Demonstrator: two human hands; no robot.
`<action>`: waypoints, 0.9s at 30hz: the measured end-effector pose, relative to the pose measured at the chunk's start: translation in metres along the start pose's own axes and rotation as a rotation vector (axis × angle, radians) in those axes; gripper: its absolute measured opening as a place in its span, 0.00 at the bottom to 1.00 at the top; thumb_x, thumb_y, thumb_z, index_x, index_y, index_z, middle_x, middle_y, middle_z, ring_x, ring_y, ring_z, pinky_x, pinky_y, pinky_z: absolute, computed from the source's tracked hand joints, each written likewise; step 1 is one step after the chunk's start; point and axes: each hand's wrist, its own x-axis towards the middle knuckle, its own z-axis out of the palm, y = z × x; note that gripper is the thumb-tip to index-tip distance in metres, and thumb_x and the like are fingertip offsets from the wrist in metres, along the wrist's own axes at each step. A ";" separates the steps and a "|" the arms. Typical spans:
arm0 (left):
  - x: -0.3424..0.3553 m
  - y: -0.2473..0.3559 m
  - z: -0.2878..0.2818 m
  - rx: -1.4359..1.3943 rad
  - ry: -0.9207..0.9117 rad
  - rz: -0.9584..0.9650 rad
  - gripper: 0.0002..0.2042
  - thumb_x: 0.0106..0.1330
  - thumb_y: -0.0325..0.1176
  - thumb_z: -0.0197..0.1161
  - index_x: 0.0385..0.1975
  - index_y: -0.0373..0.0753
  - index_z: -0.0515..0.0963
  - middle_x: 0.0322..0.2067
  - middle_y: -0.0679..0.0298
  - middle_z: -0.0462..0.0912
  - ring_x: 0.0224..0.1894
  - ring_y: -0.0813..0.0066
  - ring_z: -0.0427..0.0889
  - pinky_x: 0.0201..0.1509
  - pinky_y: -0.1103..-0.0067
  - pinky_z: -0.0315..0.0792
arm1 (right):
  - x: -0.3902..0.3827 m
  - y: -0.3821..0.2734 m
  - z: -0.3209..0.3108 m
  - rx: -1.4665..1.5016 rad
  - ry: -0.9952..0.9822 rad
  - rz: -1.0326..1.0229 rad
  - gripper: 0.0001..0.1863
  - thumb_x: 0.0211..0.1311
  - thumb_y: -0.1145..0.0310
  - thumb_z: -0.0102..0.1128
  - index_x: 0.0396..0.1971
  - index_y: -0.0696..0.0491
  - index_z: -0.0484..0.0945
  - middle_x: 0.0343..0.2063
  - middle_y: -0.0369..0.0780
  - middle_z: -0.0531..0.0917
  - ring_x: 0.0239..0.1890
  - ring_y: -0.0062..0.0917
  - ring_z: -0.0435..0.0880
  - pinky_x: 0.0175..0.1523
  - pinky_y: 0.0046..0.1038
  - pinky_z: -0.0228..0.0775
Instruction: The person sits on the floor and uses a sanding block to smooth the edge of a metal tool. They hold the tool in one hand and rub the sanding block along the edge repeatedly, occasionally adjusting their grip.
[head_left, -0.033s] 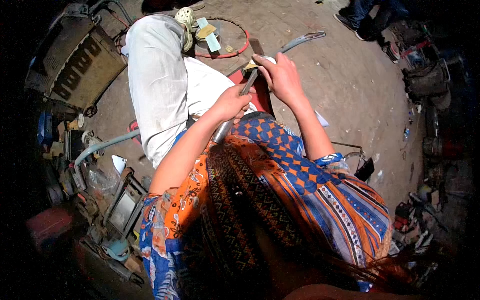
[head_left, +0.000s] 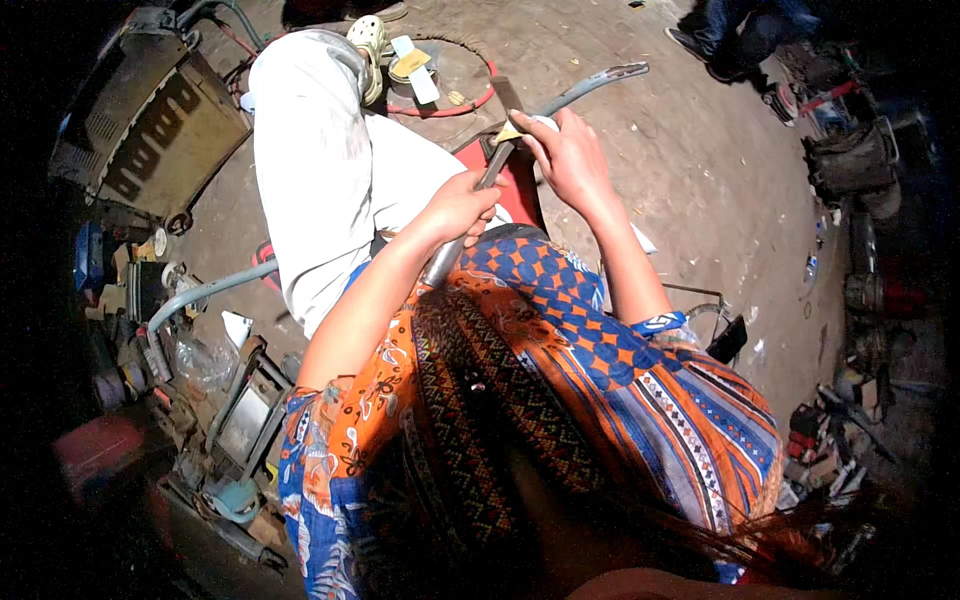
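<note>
Metal bar slants across the person's lap, its thick round lower end close against the patterned shirt; whether they touch cannot be told. The left hand grasps it, fingers wrapped around its middle and hiding that stretch. The right hand pinches a small yellow piece at the bar's upper part, its fingers covering some of that piece. Just beyond stands a brown flat strip; whether it joins the bar is unclear.

Under the hands shows a red surface, partly blocked from sight by them. A bent grey tube reaches out past the right hand, and another grey tube curves out at the left, beyond the white trousers. Ahead, near a cream clog, a red hoop lies on the dusty floor, with pale strips inside it.

A beige panel leans at the far left. Below it crowd a clear plastic bag, a white scrap and a metal frame. At the upper right are another person's dark-clad legs, with a dark bag further down.
</note>
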 end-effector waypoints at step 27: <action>0.000 -0.004 -0.010 0.004 -0.012 -0.018 0.13 0.70 0.31 0.55 0.51 0.32 0.72 0.22 0.69 0.72 0.15 0.82 0.68 0.16 0.83 0.62 | -0.035 0.030 0.014 0.795 -0.082 0.343 0.20 0.73 0.61 0.46 0.57 0.52 0.77 0.48 0.46 0.83 0.51 0.32 0.81 0.57 0.32 0.69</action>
